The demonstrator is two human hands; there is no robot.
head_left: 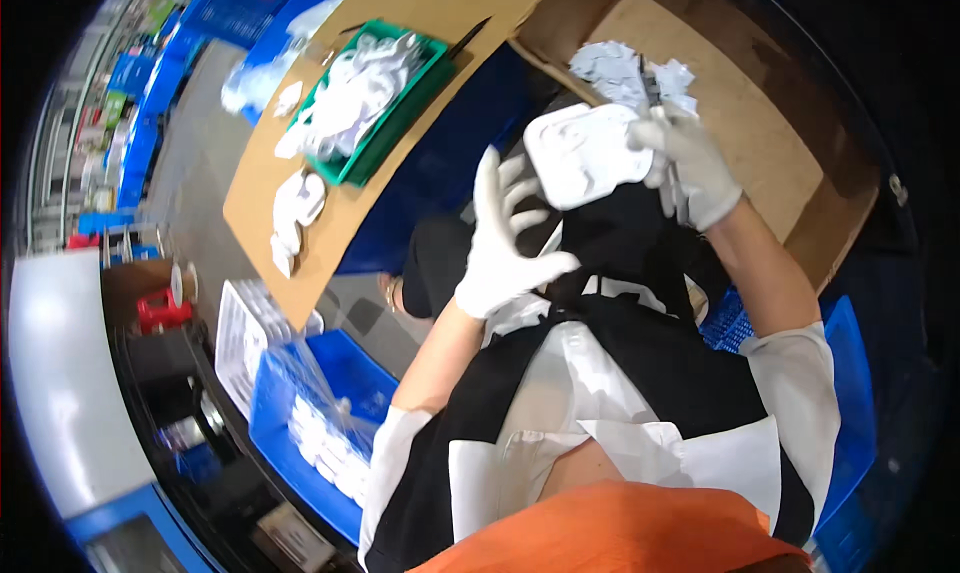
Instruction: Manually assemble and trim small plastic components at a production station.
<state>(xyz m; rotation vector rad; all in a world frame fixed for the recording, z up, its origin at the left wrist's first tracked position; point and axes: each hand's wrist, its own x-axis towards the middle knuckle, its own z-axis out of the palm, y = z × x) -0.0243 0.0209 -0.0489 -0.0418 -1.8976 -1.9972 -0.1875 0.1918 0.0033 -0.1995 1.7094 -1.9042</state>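
Observation:
My right hand (695, 163), in a white glove, is closed at the right edge of a white, rounded-square moulded piece (580, 158). A slim dark tool (677, 193), like a knife or pen, runs through the same hand; its exact kind cannot be made out. The piece is held above my lap, its recessed face toward me. To its left, my left hand (505, 238), also gloved in white, has its fingers spread and holds nothing. A gap shows between its fingertips and the piece.
A cardboard box (840, 223) at the right holds white scraps (610, 68). On the brown board (262, 198) at the left stands a green tray (365, 158) of white pieces, with loose ones beside it. A blue bin (290, 443) with white parts stands lower left, near a white basket (235, 338).

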